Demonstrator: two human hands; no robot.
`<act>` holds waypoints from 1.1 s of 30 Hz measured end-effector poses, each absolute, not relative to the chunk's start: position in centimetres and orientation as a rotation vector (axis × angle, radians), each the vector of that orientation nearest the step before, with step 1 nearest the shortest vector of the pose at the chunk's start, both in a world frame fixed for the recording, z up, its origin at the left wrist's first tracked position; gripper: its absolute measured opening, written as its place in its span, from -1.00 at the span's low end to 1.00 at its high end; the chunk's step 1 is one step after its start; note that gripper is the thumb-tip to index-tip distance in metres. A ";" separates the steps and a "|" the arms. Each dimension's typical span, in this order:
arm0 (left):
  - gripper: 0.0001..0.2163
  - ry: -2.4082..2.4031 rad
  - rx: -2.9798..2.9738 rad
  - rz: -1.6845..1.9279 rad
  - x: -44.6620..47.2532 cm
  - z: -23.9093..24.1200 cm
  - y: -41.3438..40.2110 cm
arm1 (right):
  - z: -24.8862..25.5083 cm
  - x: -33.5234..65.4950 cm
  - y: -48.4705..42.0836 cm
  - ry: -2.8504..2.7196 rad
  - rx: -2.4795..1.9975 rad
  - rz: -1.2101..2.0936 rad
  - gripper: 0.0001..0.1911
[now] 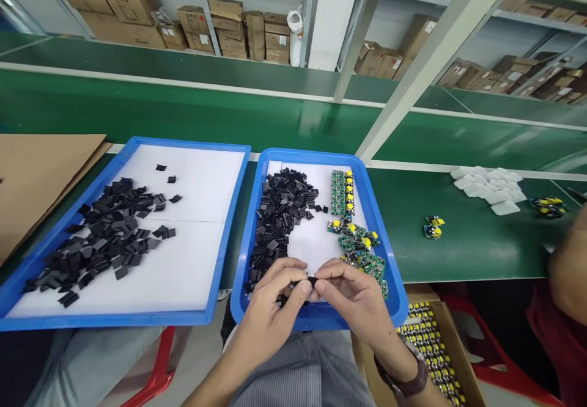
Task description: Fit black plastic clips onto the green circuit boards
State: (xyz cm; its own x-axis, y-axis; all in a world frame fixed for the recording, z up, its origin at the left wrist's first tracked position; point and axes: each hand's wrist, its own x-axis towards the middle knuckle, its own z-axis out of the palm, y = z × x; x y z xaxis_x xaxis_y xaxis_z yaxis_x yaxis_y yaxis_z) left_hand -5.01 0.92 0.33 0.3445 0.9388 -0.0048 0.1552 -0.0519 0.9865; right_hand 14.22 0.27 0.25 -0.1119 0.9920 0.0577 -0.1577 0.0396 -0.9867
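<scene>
Pinching a black piece (312, 282) between them, left hand (274, 304) and right hand (358, 300) share a closed grip.

The bare left hand (277, 300) and the bare right hand (352, 294) face each other above the near end of the blue, round-cornered plastic tray (312, 154). The left thumb (294, 302) tip meets the right thumb (329, 296) tip closely, each thumb set in a pinch grip. The remaining fingers curl inward. The bare left forearm (217, 373) extends from the tray's near left, the bare right forearm (428, 396) from its near right.
</scene>
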 end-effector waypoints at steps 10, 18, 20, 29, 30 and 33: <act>-0.73 0.899 1.185 0.780 -3.7 1.1 1.4 | 0.1 16.0 -0.1 -1.564 -0.953 0.885 -0.67; -0.88 1.015 1.446 0.898 -3.5 0.5 1.1 | -0.4 16.0 -0.2 -1.299 -1.139 1.035 -0.77; -0.90 1.019 1.482 0.889 -3.3 0.5 1.2 | -0.4 15.9 -0.3 -1.271 -1.139 1.063 -0.75; -0.88 1.028 1.539 0.863 -3.0 0.8 1.3 | -0.7 15.7 -0.5 -1.158 -1.102 1.214 -0.75; -0.88 1.028 1.541 0.862 -3.0 0.8 1.4 | -0.7 15.7 -0.5 -1.151 -1.097 1.223 -0.76; -0.88 1.026 1.553 0.869 -2.9 1.0 1.5 | -0.7 15.7 -0.5 -1.144 -1.072 1.251 -0.77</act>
State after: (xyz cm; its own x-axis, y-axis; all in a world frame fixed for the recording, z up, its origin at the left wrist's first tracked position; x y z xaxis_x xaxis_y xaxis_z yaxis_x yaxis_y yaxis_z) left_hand -2.95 1.51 0.98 0.3723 0.9278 0.0266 0.1786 -0.0997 0.9788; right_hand 15.73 -0.45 -0.70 -0.0152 0.9989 0.0432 -0.1327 0.0408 -0.9903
